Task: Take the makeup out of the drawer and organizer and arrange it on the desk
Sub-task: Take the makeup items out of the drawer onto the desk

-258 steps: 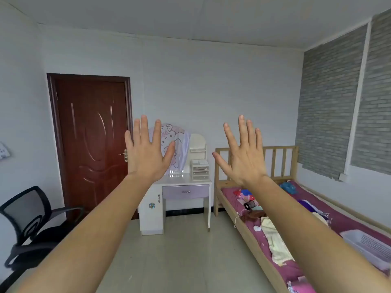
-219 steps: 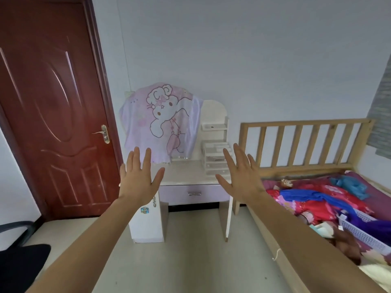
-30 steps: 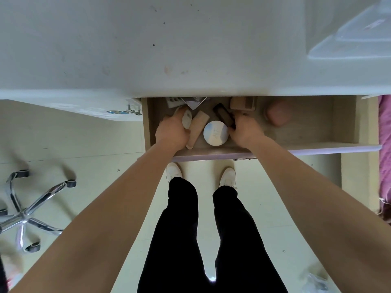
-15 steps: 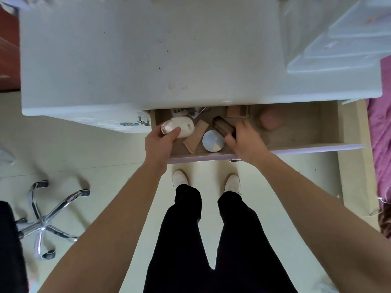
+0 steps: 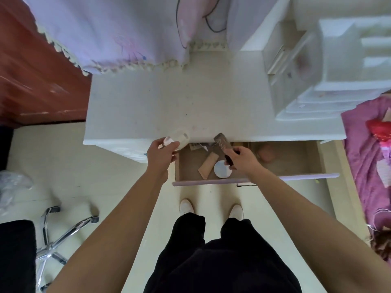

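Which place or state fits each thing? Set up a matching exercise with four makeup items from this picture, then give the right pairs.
Things:
1. white bottle
2. dark brown case
3. round white compact
4. pink sponge

Places:
A. lying in the drawer, toward its right
B. held in the left hand
C. lying in the drawer beside the beige tube
D. held in the right hand

Pairs: 1-B, 2-D, 3-C, 4-A
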Tool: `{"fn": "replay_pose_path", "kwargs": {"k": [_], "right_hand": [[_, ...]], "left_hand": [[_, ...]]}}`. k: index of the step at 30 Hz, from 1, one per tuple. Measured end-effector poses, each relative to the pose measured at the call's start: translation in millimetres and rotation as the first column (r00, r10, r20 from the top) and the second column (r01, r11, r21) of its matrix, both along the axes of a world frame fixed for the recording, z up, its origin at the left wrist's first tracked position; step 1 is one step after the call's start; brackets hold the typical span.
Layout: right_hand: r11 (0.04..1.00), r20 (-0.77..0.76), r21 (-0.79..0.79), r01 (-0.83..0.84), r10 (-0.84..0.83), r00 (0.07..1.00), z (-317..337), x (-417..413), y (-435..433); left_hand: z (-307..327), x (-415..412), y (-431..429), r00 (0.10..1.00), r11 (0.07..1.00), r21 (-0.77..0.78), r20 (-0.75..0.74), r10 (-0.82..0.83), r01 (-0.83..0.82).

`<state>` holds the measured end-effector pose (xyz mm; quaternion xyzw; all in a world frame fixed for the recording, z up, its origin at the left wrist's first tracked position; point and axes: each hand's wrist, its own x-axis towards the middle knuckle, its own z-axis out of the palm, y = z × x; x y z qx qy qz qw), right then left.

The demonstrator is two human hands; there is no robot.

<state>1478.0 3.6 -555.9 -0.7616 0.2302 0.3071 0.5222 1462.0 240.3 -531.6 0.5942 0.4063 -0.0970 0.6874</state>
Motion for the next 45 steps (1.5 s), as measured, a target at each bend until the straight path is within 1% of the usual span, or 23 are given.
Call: {"fn": "replay_pose_path", "kwargs": {"k": [2, 4, 7, 12, 16, 19, 21, 24, 28, 30, 31, 34, 35, 37, 39, 40, 41, 43, 45], "right_hand": [[0.997, -0.033, 0.041, 0.068, -0.067, 0.997, 14.9, 12.1, 12.4], [0.998, -0.034, -0.031, 0.062, -0.063, 0.997, 22.2, 23.9, 25.5], [0.991, 0.031, -0.133, -0.005, 0.01, 0.999, 19.4, 39.9, 45.9], [0.973, 0.072, -0.193, -0.127, 0.143, 0.987, 9.0, 64.1, 76.4], [0.916, 0.128, -0.275, -0.294, 0.338, 0.933, -6.5, 95.6, 98.1], [0.886, 0.185, -0.313, -0.342, 0.41, 0.893, -18.0, 121.9, 118.2], [0.867, 0.211, -0.341, -0.362, 0.446, 0.87, -23.8, 138.4, 135.0], [0.853, 0.218, -0.34, -0.396, 0.482, 0.849, -24.2, 154.7, 159.6], [0.873, 0.223, -0.307, -0.378, 0.453, 0.863, -26.2, 163.2, 186.2], [0.895, 0.226, -0.289, -0.34, 0.408, 0.884, -27.9, 164.4, 195.9], [0.909, 0.227, -0.275, -0.313, 0.378, 0.897, -29.9, 163.6, 200.7], [0.944, 0.245, -0.197, -0.264, 0.309, 0.919, -35.2, 155.8, 219.4], [0.952, 0.249, -0.163, -0.258, 0.293, 0.923, -34.6, 151.8, 225.0], [0.973, 0.236, -0.043, -0.226, 0.23, 0.944, -29.0, 143.0, 233.4], [0.98, 0.207, 0.05, -0.192, 0.178, 0.962, -19.4, 127.1, 234.4], [0.979, 0.205, 0.054, -0.195, 0.18, 0.962, -17.3, 121.7, 231.2], [0.978, 0.207, 0.023, -0.205, 0.196, 0.959, -14.6, 114.3, 224.9], [0.971, 0.197, -0.08, -0.227, 0.239, 0.951, -8.8, 98.2, 201.9], [0.957, 0.141, -0.182, -0.224, 0.251, 0.958, -1.1, 81.6, 167.5]], "left_hand": [[4.0, 4.7, 14.0, 1.0, 1.0, 0.0, 0.011, 0.028, -0.028], [7.6, 9.8, 27.6, 0.998, 0.999, -0.003, 0.022, 0.052, -0.052], [7.3, 18.4, 48.4, 0.995, 0.995, -0.028, 0.024, 0.1, -0.099], [-10.9, 43.5, 74.3, 0.983, 0.983, -0.023, -0.033, 0.181, -0.182], [-19.0, 68.7, 88.7, 0.963, 0.963, 0.042, -0.038, 0.266, -0.265], [-17.8, 84.3, 99.8, 0.954, 0.952, 0.081, -0.043, 0.298, -0.294], [-19.3, 96.6, 112.1, 0.952, 0.946, 0.124, -0.037, 0.305, -0.299], [-24.0, 111.9, 128.6, 0.954, 0.942, 0.175, -0.048, 0.297, -0.285], [-34.4, 128.6, 146.7, 0.935, 0.924, 0.197, -0.072, 0.348, -0.329], [-44.6, 132.9, 158.5, 0.946, 0.934, 0.222, -0.102, 0.308, -0.28], [-51.5, 134.4, 164.1, 0.956, 0.94, 0.258, -0.133, 0.262, -0.222], [-65.8, 133.1, 178.1, 0.966, 0.911, 0.409, -0.21, 0.149, -0.051], [-67.0, 132.1, 180.4, 0.97, 0.9, 0.436, -0.209, 0.12, -0.018], [-67.4, 131.7, 184.7, 0.981, 0.885, 0.464, -0.186, 0.056, 0.038], [-66.2, 130.4, 187.2, 0.984, 0.869, 0.478, -0.168, -0.051, 0.127], [-67.1, 131.1, 187.9, 0.982, 0.857, 0.488, -0.167, -0.093, 0.164], [-66.0, 131.3, 187.6, 0.976, 0.845, 0.495, -0.173, -0.13, 0.201], [-60.4, 130.8, 182.7, 0.964, 0.801, 0.54, -0.193, -0.18, 0.258], [-53.5, 126.9, 168.1, 0.951, 0.687, 0.658, -0.194, -0.24, 0.308]]}}
